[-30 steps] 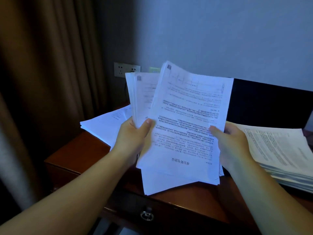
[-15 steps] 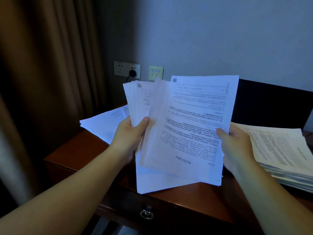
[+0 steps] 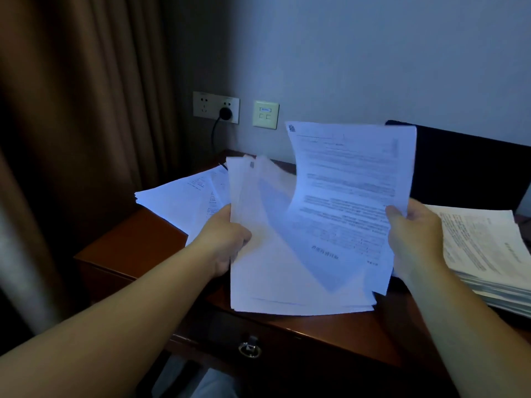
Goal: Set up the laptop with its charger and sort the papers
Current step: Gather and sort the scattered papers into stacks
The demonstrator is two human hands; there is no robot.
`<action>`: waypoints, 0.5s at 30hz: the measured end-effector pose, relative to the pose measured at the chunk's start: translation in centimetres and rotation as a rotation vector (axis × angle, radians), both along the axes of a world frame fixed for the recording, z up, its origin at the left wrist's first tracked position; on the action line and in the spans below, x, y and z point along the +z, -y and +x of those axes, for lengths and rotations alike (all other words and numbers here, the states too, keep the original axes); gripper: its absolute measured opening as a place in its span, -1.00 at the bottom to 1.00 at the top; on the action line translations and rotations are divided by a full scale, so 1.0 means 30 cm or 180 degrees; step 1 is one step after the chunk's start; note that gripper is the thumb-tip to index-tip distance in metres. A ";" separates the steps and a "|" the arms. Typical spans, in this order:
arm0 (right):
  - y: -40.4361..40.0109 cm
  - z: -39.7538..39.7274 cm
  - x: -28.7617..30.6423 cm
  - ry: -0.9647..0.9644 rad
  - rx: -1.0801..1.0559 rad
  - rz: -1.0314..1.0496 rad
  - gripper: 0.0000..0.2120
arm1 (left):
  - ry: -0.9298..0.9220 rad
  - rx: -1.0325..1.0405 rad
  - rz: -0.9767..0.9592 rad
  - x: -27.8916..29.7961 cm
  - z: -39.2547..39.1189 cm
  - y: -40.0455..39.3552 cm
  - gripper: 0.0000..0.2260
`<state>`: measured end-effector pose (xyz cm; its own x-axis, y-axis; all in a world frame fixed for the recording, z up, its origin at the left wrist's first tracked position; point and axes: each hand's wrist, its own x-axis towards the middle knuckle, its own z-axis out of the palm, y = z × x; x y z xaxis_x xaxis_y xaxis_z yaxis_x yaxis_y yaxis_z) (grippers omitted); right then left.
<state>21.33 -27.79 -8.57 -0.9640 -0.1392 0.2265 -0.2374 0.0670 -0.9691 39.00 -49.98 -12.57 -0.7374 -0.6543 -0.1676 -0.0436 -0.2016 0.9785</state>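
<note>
My left hand [image 3: 227, 239] grips the left edge of a sheaf of white printed papers [image 3: 264, 271] held above the wooden desk [image 3: 138, 242]. My right hand [image 3: 413, 234] pinches the right edge of the top printed sheet [image 3: 347, 191], which curls up and away from the sheaf. A loose pile of papers [image 3: 184, 202] lies on the desk at the back left. A thick stack of papers [image 3: 488, 254] lies at the right. The dark laptop [image 3: 465, 170] stands behind the sheets. A black charger plug [image 3: 225, 113] sits in the wall socket.
A brown curtain [image 3: 71, 139] hangs at the left. A beige wall plate [image 3: 265, 114] is beside the socket. The desk drawer has a metal ring handle [image 3: 249, 350] at the front.
My left hand has lowered and tilted the sheaf flatter. My right hand has pulled the top sheet up and to the right, away from the sheaf.
</note>
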 end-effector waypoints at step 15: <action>0.068 0.052 0.214 -0.1568 -0.0031 0.0277 -0.70 | -0.0347 -0.0049 0.0229 -0.026 0.058 -0.004 -0.71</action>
<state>22.89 -29.83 -2.16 -0.7469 -0.1693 0.6431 -0.6643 0.1472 -0.7328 40.74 -49.84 -13.35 -0.7636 -0.6320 -0.1322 0.0585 -0.2717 0.9606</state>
